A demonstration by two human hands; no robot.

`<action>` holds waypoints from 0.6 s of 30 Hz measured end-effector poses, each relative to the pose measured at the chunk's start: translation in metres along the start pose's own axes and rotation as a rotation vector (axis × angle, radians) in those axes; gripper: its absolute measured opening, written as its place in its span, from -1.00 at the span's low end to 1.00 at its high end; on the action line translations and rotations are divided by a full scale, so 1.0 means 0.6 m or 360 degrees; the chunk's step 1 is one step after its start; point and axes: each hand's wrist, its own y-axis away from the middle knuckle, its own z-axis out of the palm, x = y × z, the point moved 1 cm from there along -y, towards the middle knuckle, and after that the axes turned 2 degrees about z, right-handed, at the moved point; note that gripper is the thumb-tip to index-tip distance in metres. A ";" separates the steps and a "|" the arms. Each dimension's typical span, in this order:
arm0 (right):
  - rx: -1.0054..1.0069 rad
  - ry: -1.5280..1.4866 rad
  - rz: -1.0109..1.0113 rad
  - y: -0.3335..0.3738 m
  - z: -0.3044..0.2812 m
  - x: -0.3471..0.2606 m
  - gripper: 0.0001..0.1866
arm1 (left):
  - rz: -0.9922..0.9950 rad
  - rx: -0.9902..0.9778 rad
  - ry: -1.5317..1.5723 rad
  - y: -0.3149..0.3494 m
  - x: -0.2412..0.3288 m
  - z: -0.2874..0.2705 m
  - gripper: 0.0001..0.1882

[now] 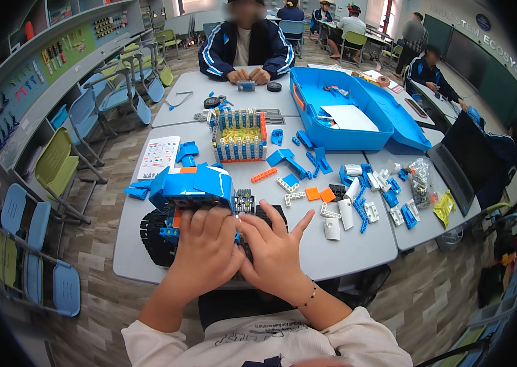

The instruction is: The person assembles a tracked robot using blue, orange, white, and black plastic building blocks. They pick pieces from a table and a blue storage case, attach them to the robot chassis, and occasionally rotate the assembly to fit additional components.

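Note:
A brick-built tracked vehicle (192, 185) with a blue and white top and black tracks stands near the table's front edge. My left hand (206, 248) is closed over its near side, fingers curled under the blue hood. From the right, my right hand (276, 254) reaches against the same vehicle. Its thumb and forefinger close in on the near right part, while the outer fingers spread upward. What lies between the fingertips is hidden. Grey and black pieces (244, 202) show on the vehicle just beyond my right fingers. A black track (157, 235) sticks out left of my left hand.
Beyond the vehicle sits a brick-built box (240, 147) with yellow pieces inside. Loose blue, white and orange parts (332, 211) spread to the right. A blue storage case (344, 131), a laptop (463, 159) and an instruction sheet (159, 158) lie around. Across the table, a person handles parts (247, 85).

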 end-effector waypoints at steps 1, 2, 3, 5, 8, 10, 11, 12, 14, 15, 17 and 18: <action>-0.0014 0.0019 -0.0043 0.000 0.001 0.000 -0.71 | 0.0006 0.0009 -0.0007 -0.001 0.000 0.000 -0.60; -0.0027 0.0027 -0.0039 0.000 0.002 0.000 -0.71 | 0.0011 0.0026 0.0008 -0.001 0.000 0.000 -0.61; -0.0041 0.0034 -0.0035 0.000 0.002 0.000 -0.72 | 0.0010 0.0053 0.0028 -0.002 0.000 0.000 -0.63; -0.0054 0.0045 -0.0029 0.000 0.003 0.000 -0.72 | 0.0015 0.0085 0.0047 -0.004 0.000 -0.001 -0.64; -0.0058 0.0044 -0.0026 -0.001 0.002 -0.001 -0.74 | 0.0019 0.0088 0.0051 -0.005 0.000 -0.002 -0.64; -0.0067 0.0037 -0.0036 -0.002 -0.001 0.001 -0.75 | 0.0007 0.0079 0.0058 -0.005 -0.002 -0.002 -0.64; -0.0069 0.0018 -0.0052 -0.003 -0.003 0.004 -0.75 | 0.0010 0.0061 0.0032 -0.005 -0.002 -0.002 -0.63; -0.0073 0.0005 -0.0069 -0.004 -0.005 0.007 -0.75 | 0.0013 0.0042 0.0007 -0.005 -0.001 -0.001 -0.61; -0.0082 -0.0007 -0.0098 -0.005 -0.008 0.011 -0.75 | 0.0011 0.0053 0.0001 -0.005 -0.001 0.000 -0.61; -0.0085 -0.0007 -0.0109 -0.005 -0.008 0.013 -0.75 | 0.0006 0.0083 0.0020 -0.005 0.000 0.000 -0.63; -0.0085 -0.0011 -0.0110 -0.005 -0.008 0.014 -0.75 | -0.0001 0.0109 0.0045 -0.007 0.002 0.001 -0.64; -0.0081 -0.0015 -0.0102 -0.005 -0.008 0.013 -0.75 | -0.0004 0.0106 0.0050 -0.007 0.002 0.001 -0.65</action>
